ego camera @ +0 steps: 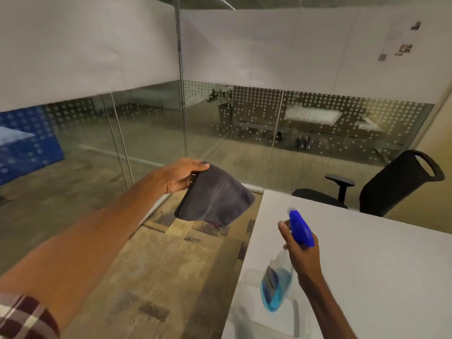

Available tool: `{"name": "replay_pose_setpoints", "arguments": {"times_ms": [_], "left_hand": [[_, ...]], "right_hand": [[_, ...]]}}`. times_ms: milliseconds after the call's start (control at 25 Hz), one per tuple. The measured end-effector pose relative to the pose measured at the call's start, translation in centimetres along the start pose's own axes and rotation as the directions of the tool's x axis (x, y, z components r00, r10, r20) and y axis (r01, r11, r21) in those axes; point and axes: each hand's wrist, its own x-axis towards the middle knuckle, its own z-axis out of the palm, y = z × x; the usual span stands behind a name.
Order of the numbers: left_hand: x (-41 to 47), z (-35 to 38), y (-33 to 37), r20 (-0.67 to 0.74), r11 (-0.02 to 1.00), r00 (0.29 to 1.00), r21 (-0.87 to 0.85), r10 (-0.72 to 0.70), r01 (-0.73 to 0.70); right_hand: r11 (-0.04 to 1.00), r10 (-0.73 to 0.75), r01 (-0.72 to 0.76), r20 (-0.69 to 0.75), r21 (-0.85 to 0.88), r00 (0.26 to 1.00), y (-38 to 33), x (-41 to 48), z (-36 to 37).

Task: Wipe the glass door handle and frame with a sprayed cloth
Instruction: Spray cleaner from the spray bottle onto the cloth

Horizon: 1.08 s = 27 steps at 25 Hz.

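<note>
Glass partitions (146, 123) with frosted dots enclose a carpeted office. From lower left the left arm reaches forward, nearly straight. The left hand (182, 176) pinches the top edge of a grey cloth (215, 199) between thumb and fingers, and the cloth hangs over the carpet (159, 265) beside the white table (379, 265). Above the table's corner the right hand (303, 253) grips a spray bottle (277, 282), fingers curled round its neck and blue nozzle towards the cloth. A black chair (396, 182) stands further right.
</note>
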Motion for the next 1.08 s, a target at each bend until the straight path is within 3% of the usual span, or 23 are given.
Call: {"name": "replay_pose_setpoints", "arguments": {"times_ms": [480,1080], "left_hand": [[-3.0,-2.6,-5.5,-0.184,0.999,0.981,-0.006,-0.052,0.052],[-4.8,-4.4,-7.0,-0.254,0.996,0.964,-0.063,-0.074,0.060]], "right_hand": [[0.987,0.069,-0.067,0.010,-0.144,0.998,7.7,-0.5,-5.3],[0.968,0.091,-0.100,-0.049,-0.230,0.995,12.1,-2.0,-7.2]]}}
